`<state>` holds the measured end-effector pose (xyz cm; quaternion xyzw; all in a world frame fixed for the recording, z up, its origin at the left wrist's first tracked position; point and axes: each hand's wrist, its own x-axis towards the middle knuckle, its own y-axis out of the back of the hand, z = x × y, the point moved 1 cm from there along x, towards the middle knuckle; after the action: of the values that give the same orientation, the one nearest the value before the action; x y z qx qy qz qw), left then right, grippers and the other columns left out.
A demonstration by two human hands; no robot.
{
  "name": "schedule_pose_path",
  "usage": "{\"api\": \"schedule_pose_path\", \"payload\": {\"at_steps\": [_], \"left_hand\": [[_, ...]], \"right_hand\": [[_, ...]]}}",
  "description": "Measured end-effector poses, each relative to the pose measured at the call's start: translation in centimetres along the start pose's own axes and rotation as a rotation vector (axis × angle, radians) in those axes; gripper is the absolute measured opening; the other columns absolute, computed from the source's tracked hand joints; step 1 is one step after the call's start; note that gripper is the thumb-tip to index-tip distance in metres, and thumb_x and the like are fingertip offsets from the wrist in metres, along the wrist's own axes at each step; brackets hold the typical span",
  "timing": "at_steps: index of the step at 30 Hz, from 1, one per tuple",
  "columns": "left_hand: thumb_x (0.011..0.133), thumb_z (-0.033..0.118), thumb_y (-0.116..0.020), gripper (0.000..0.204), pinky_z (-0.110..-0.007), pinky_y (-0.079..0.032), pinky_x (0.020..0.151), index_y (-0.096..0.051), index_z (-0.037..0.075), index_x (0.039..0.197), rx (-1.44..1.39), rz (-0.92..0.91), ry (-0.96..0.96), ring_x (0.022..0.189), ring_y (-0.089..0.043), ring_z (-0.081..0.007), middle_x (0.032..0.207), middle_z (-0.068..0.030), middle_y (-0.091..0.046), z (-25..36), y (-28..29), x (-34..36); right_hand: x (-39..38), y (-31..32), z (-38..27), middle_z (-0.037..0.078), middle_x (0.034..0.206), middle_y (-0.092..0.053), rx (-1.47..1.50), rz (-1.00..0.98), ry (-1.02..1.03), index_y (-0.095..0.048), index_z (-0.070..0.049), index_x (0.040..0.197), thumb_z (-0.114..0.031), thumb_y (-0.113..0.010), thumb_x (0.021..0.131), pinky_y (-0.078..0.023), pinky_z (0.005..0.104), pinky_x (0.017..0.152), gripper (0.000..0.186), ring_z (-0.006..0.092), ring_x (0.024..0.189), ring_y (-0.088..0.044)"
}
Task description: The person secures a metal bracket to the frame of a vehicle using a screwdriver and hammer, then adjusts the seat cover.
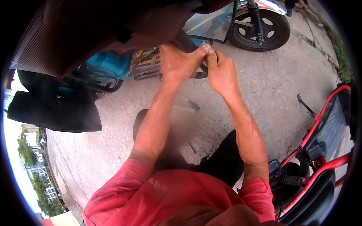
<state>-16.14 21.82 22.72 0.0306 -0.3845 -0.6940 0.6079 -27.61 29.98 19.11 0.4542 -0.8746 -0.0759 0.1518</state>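
My left hand (175, 64) is wrapped around a thick dark tube (185, 40) that slants down from under a brown cover (151, 26). Its thumb points right along the tube's lower part. Against that thumb tip, my right hand (223, 71) is closed in a pinch, thumb and fingers pressed together. Whatever it pinches is too small or hidden to make out. Behind both hands stands a blue scooter-like vehicle (107, 64). On its slatted footboard (151, 62) lies a tool with yellow on it (141, 53).
A black front wheel (260, 30) stands at the upper right. Along the right edge is a red-framed scooter (316, 120) with a stand sticking out. A black flap or bag (56, 109) hangs at left. A dark-ended rod (193, 105) shows blurred above the concrete ground (113, 116).
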Motion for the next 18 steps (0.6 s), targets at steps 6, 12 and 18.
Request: {"api": "schedule_pose_path", "payload": {"at_steps": [6,12,18], "left_hand": [[0.067,0.030,-0.087,0.050,-0.036,-0.054,0.078,-0.065,-0.006,0.094,-0.009,0.001,0.006,0.080,-0.066,-0.0220,0.088,-0.0137,-0.069,0.1,0.1,0.1],[0.068,0.029,-0.086,0.048,-0.036,-0.055,0.077,-0.066,-0.006,0.092,-0.012,0.002,-0.012,0.078,-0.067,-0.0213,0.086,-0.0130,-0.069,0.1,0.0,0.2],[0.068,0.029,-0.086,0.046,-0.035,-0.055,0.076,-0.066,-0.005,0.090,0.009,0.030,-0.040,0.077,-0.067,-0.0205,0.084,-0.0124,-0.070,0.0,0.4,0.1]], "right_hand": [[-0.2,0.4,-0.5,0.027,0.079,-0.066,-0.060,-0.037,0.011,-0.061,0.004,0.085,-0.035,-0.049,0.104,-0.049,0.0503,0.069,0.045,0.0484,0.081,-0.065],[-0.4,2.0,-0.7,0.026,0.083,-0.068,-0.293,-0.136,0.175,-0.060,0.001,0.091,-0.032,-0.055,0.101,-0.049,0.0531,0.067,0.035,0.0469,0.080,-0.065],[-0.3,2.0,-1.3,0.022,0.085,-0.069,-0.461,-0.071,0.329,-0.060,-0.001,0.092,-0.027,-0.064,0.095,-0.053,0.0513,0.063,0.027,0.0415,0.072,-0.068]]}}
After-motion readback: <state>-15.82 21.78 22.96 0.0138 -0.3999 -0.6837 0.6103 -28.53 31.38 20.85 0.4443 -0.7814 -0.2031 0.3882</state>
